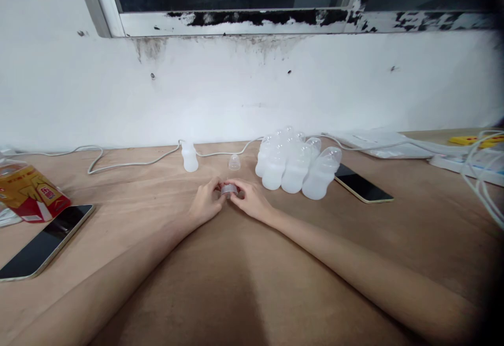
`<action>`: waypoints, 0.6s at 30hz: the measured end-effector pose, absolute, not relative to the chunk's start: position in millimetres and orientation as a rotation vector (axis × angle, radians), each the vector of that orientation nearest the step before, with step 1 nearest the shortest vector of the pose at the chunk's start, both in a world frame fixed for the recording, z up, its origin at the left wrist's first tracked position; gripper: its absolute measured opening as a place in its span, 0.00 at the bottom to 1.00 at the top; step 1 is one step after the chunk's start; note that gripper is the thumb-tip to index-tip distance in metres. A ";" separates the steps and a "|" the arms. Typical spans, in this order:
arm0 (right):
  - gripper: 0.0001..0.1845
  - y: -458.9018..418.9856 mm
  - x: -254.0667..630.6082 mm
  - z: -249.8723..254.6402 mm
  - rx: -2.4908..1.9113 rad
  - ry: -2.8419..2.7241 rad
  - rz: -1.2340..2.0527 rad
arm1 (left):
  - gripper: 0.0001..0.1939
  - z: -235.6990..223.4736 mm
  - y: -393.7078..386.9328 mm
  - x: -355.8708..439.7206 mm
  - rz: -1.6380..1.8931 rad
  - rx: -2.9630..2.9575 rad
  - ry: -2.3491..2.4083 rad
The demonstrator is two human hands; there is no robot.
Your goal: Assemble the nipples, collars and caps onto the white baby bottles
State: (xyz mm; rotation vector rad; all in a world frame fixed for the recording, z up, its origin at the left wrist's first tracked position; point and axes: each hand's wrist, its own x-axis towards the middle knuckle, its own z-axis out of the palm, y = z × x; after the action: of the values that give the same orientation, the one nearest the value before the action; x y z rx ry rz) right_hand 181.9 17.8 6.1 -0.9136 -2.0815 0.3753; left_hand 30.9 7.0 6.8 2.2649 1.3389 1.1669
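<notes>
Head view shows me two bare hands meeting over the table (205,304), with a small clear piece (229,189) between them. The left hand (205,200) pinches it from the left and the right hand (254,200) from the right, fingers curled around its sides; what shape it has underneath, I cannot tell. Just beyond the fingertips stands a clear cap (234,163). Beyond them and to the left, near the wall (220,94), is a white bottle (190,158). Right of the fingers, and near them, capped bottles (296,167) stand in a tight cluster, with a phone (364,184) past them. Well left of the fingers lie another phone (49,241) and a red-and-yellow carton (33,191). Behind the bottle and cap, a cable (122,163) runs across.
</notes>
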 end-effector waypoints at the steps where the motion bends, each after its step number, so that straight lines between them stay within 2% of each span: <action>1: 0.16 17.4 181.8 6.8 -0.913 -2.088 0.372 | 0.05 7.0 6.8 30.8 1.163 2.271 1.342; 13: 0.17 19.8 182.0 4.1 -0.940 -2.090 0.447 | 0.06 6.8 8.6 29.7 1.158 2.310 1.323; 18: 0.16 19.9 181.8 5.8 -0.938 -2.044 0.381 | 0.04 9.0 6.9 30.6 1.212 2.230 1.374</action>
State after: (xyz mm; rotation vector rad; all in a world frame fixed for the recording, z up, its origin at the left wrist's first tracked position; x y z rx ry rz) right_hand 181.8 19.9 5.8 -0.9378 -2.0439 0.3811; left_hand 30.6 6.9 9.0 2.2299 1.3736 1.2119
